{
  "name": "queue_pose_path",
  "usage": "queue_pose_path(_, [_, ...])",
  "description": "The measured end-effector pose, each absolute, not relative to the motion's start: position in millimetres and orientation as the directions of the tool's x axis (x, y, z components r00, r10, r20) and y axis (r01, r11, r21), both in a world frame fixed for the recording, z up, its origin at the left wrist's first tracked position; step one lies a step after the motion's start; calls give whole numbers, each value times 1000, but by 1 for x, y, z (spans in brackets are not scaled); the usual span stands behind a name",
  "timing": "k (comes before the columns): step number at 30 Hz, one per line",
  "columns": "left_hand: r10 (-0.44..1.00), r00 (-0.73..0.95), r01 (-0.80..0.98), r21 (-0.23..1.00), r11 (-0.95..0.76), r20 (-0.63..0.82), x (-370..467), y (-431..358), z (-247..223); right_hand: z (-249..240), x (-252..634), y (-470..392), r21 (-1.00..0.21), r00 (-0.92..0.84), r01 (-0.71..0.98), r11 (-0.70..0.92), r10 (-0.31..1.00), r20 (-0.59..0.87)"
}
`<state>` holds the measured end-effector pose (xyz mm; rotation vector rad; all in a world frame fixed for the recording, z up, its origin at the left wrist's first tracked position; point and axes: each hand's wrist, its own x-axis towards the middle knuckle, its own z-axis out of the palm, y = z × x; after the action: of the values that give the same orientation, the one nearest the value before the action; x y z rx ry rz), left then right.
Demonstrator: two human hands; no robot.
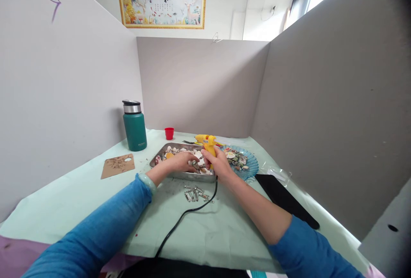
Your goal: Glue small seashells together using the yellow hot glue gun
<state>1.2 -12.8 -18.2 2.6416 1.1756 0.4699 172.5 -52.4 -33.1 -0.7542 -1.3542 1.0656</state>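
My right hand [218, 162] is wrapped round the handle of a yellow glue gun [207, 140], its nozzle pointing left over a metal tray [192, 176] of shells. A black cord [184, 214] runs from the handle down to the table's front edge. Over the tray, my left hand [185, 161] has its fingers bent down around something small and greyish that I cannot make out, near the shells. To the right of the tray lies a blue plate [253, 166] with shells and small pieces. Several metal clips [194, 194] lie in front of the tray.
A green bottle [135, 130] stands at the back left, behind a brown card [118, 166]. A red cup [169, 133] is at the back. On the right lie a black flat strip [287, 200] and clear plastic [278, 174]. Grey panels [202, 85] enclose three sides.
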Motion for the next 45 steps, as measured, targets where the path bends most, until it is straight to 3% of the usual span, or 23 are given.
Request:
queue_pose_path(3, [781,607,722,310,-619,145,2,-8,-21,-33,172,-53,-911,-93,-168,377,914,396])
queue_pose_path(12, [886,407,904,44,-426,221,-15,-2,-18,-34,174,-52,-911,-90,-178,371,916,390])
queue_pose_path(20, [915,340,936,-168,-308,219,-23,-3,-9,-35,174,-51,-909,-83,-189,373,916,393])
queue_pose_path(23, [845,471,882,-154,-445,255,-17,-4,-13,-35,173,-51,-909,-79,-185,373,917,392])
queue_pose_path(26, [807,554,832,-131,-539,203,-12,-4,-17,-35,173,-51,-909,-73,-178,378,916,395])
queue_pose_path(32, [885,439,891,-205,-406,157,-11,-6,-14,-35,172,-51,-906,-75,-173,385,912,402])
queue_pose_path(45, [930,355,931,-125,-343,93,0,-8,-15,-37,171,-51,-908,-88,-172,381,913,399])
